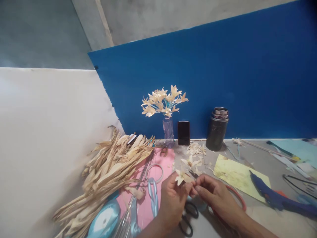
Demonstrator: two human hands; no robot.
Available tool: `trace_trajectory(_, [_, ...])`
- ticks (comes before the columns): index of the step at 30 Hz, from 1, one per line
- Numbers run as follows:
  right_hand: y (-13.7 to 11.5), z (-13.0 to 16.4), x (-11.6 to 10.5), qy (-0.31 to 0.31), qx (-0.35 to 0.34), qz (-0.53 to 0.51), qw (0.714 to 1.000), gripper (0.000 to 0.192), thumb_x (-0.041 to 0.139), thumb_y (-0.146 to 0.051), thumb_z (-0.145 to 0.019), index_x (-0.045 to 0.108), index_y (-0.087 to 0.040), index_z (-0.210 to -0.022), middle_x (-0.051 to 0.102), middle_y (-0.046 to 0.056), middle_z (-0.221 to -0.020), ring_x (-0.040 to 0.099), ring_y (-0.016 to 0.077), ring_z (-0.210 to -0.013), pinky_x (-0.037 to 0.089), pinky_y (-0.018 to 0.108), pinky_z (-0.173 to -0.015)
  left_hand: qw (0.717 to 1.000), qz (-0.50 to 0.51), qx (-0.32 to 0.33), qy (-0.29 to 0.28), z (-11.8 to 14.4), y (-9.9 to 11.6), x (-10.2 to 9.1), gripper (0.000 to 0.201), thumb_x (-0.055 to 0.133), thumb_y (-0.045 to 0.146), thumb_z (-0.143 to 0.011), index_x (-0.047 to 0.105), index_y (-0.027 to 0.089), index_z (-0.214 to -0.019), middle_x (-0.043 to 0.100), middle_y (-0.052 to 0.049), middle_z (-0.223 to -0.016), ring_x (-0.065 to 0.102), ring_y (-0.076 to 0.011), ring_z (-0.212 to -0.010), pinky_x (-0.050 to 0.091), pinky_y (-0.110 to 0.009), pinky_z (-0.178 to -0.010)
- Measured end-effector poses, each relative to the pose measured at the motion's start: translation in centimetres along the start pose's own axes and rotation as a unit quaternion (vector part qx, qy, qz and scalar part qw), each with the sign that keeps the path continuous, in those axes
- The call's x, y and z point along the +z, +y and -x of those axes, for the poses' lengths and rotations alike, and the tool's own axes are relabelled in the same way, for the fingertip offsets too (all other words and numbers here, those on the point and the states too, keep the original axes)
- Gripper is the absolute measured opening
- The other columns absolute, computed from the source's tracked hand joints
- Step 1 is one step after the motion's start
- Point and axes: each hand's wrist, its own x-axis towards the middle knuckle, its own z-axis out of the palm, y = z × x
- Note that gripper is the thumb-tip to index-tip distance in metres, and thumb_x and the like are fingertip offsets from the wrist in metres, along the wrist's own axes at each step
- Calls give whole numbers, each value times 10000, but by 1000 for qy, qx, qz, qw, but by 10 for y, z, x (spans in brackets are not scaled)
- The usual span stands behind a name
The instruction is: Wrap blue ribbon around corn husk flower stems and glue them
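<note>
My left hand [173, 198] and my right hand [215, 195] meet low in the middle of the view, both pinching a small cream husk flower [182, 177] between their fingertips. The petals point up and left above my left thumb. Black scissors [188, 216] lie on the table just under my hands. A few more loose husk flowers [192, 162] lie just beyond my fingers.
A pile of dried corn husks [111, 168] lies at left, a blue ribbon roll [105, 219] below it. A small vase of finished flowers [168, 130], a phone [183, 133] and a dark flask [217, 129] stand against the blue board. A blue glue gun [274, 198] rests on yellow paper [235, 175] at right.
</note>
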Motion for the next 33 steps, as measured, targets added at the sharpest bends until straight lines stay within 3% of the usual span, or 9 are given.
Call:
trace_trajectory(4, [-2,1,5,21,3,-24,999,244,709,-411,-791,610,-193,-746,671,0,-696,563,147,-643,410,251,-603,1000,-21,-3,-9,0,0,1,222,730,376,-810,663,165,-809,659,-40,-730,609,-140,-626,498,-257,-610])
trace_trajectory(7, [-9,0,2,42,24,-41,998,262,733,-428,-750,617,-194,-744,569,-49,-594,457,105,-522,351,230,-508,999,-36,4,-10,-2,0,1,171,717,336,-816,681,169,-800,674,-44,-771,616,-144,-666,490,-250,-623])
trace_trajectory(13, [-24,-15,-49,167,25,63,984,249,691,-442,-775,622,-203,-777,535,-58,-574,431,101,-488,350,232,-475,995,-64,43,68,-8,2,-5,117,698,283,-821,676,170,-799,661,-15,-746,587,-130,-690,478,-230,-672])
trace_trajectory(17, [-20,-23,-68,114,55,168,978,199,637,-385,-786,617,-196,-729,550,-48,-519,479,118,-455,376,244,-463,993,-60,51,92,-12,2,-7,112,689,270,-821,666,166,-789,649,-5,-732,577,-124,-692,473,-223,-682])
trace_trajectory(23, [-2,-20,-53,54,84,257,961,101,587,-253,-759,646,-207,-691,619,-25,-500,556,152,-460,385,251,-474,992,-38,41,111,-12,2,-6,118,694,280,-819,658,168,-832,674,-7,-733,602,-121,-666,484,-221,-651])
trace_trajectory(29, [-5,-20,-54,100,14,375,922,105,585,-278,-796,662,-225,-748,704,35,-818,612,216,-770,401,305,-700,994,-21,43,96,-11,2,-6,140,675,297,-852,646,164,-884,682,-10,-747,613,-115,-632,487,-224,-609])
trace_trajectory(33, [-6,-12,-45,21,-26,448,894,209,574,-409,-869,673,-242,-794,699,27,-819,605,212,-748,378,298,-675,993,-28,57,99,-12,3,-6,120,674,280,-856,648,163,-865,683,-8,-733,604,-109,-626,482,-222,-604])
